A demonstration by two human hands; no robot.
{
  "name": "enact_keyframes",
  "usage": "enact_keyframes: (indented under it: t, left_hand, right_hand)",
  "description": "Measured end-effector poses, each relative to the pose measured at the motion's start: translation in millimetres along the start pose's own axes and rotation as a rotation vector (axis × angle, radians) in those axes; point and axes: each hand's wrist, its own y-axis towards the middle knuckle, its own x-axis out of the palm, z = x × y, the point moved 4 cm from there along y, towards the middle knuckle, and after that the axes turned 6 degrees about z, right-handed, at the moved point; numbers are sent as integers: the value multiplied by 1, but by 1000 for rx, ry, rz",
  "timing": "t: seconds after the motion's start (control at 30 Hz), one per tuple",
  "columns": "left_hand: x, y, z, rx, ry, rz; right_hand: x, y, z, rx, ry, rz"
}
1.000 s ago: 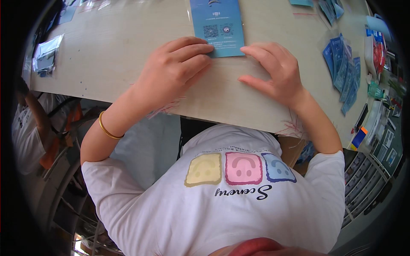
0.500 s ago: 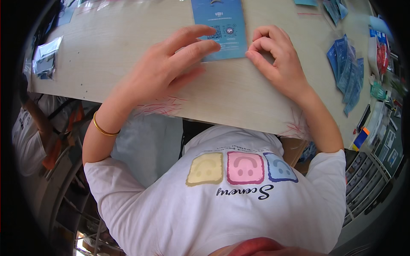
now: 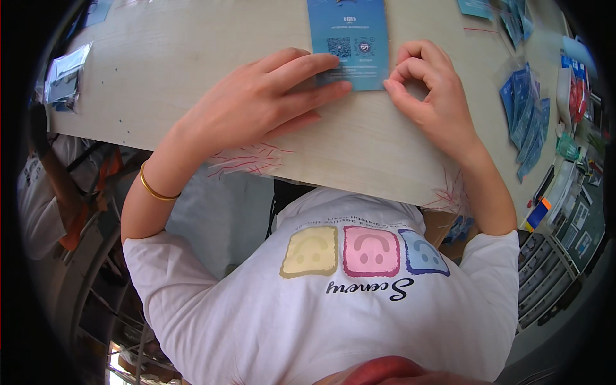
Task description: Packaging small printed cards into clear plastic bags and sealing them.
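Observation:
A blue printed card or flat packet (image 3: 350, 64) lies on the pale table in front of me, with square and round marks on its face. From the left, my left hand (image 3: 269, 96) reaches over its near left corner, fingers stretched and apart. Index and middle fingertips rest on or just above the printed face. At the near right corner, my right hand (image 3: 427, 86) has thumb and forefinger pinched together at the edge. Whatever lies in that pinch is too small to make out.
Thin clear strips with red lines (image 3: 250, 159) lie at the table's near edge, with more (image 3: 449, 196) by my right forearm. Several blue packets (image 3: 526, 115) are piled at right. Clear-wrapped packets (image 3: 67, 77) lie at left. Another person's arm (image 3: 61, 179) shows at far left.
My left hand has moved right, and its fingers now reach farther over the blue card. Card and right hand appear slightly farther right; the right-hand pinch stays at the same corner.

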Motion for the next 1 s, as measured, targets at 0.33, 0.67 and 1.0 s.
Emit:
enact_keyframes:
  t: [0.33,0.67,1.0]
  left_hand:
    - [3,0,-1,14,6,-4]
    - [2,-1,0,-5,13,-26]
    - [0,0,-1,13,27,-50]
  right_hand:
    - [-7,4,0,98,54,3]
    - [-16,-7,10,-90,-83,226]
    - [8,-23,-22,-439,-439,85]
